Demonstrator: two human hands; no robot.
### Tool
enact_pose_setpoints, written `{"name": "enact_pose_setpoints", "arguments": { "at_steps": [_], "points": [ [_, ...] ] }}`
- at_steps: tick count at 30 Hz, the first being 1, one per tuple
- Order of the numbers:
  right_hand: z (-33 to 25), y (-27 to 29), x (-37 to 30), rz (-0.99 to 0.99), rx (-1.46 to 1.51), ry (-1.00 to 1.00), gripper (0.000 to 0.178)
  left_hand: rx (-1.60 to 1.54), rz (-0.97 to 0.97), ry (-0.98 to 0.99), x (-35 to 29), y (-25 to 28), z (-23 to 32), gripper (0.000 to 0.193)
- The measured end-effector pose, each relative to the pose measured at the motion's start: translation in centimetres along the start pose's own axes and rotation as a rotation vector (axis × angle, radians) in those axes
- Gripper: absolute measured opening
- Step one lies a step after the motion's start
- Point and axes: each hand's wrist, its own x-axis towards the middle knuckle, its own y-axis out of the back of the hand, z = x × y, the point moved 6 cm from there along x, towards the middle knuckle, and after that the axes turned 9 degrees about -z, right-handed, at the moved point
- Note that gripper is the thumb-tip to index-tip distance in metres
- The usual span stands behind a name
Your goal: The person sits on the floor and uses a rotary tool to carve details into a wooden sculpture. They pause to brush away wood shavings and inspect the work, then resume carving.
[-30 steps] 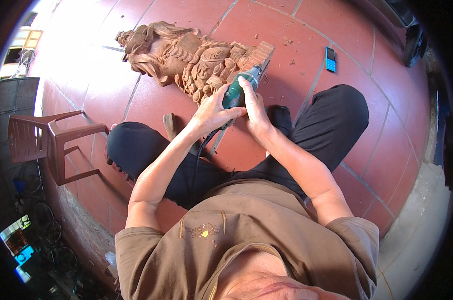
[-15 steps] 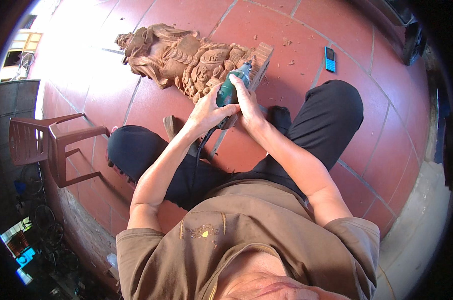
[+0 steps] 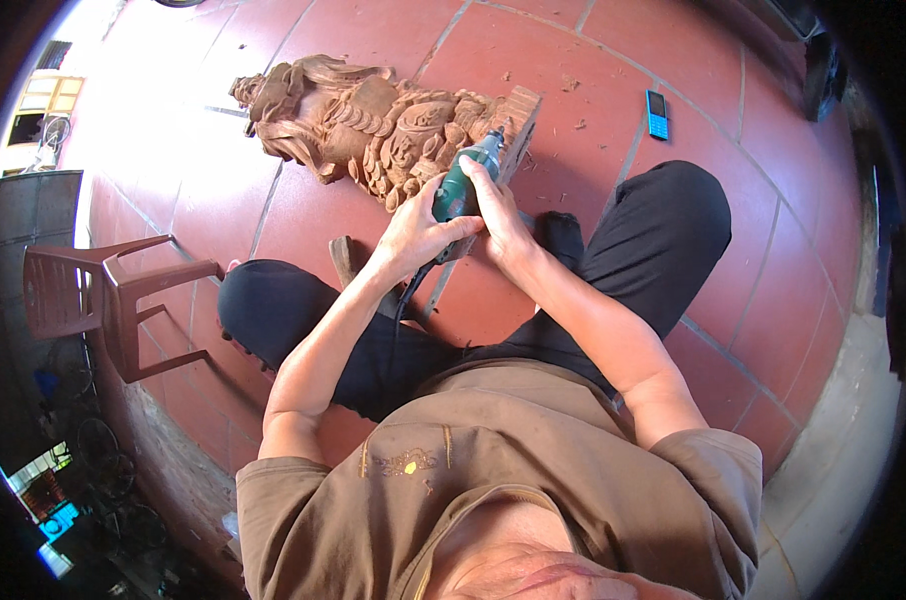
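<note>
A green rotary tool (image 3: 456,192) with a grey nose is held between my two hands. My left hand (image 3: 413,232) wraps round its body from the left, fingers partly hidden beneath it. From the right, my right hand (image 3: 498,212) closes on it, the thumb lying along the top near the nose. The tool's tip points at the base end of a carved wooden statue (image 3: 373,125), which lies on its side across the floor. Whether the tip touches the wood I cannot tell. A dark cord (image 3: 405,295) runs from the tool's rear toward my lap.
My bent legs in dark trousers (image 3: 653,235) flank the work. A wooden piece (image 3: 343,262) is by my left knee. A blue phone (image 3: 657,116) lies on the red tiled floor (image 3: 533,45) at the right. Wood chips (image 3: 571,84) lie beyond the statue; a brown plastic chair (image 3: 123,300) stands left.
The whole view has shifted slightly. Both hands keep their hold on the rotary tool, and its tip stays at the statue's base end.
</note>
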Motion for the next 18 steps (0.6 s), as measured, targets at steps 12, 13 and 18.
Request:
{"name": "enact_pose_setpoints", "arguments": {
  "at_steps": [12, 13, 18],
  "points": [
    [0.3, 1.7, -0.7, 0.019, -0.027, -0.039, 0.045, -0.022, -0.085, 0.044, 0.0, -0.9, 1.1, 0.080],
    [0.4, 1.8, -0.6, 0.022, -0.040, -0.050, 0.047, -0.034, -0.087, 0.042, 0.0, -0.9, 1.3, 0.081],
    [0.3, 1.6, -0.1, 0.030, -0.062, -0.027, 0.043, -0.077, -0.077, 0.061, -0.3, -0.5, 1.6, 0.078]
  ]
}}
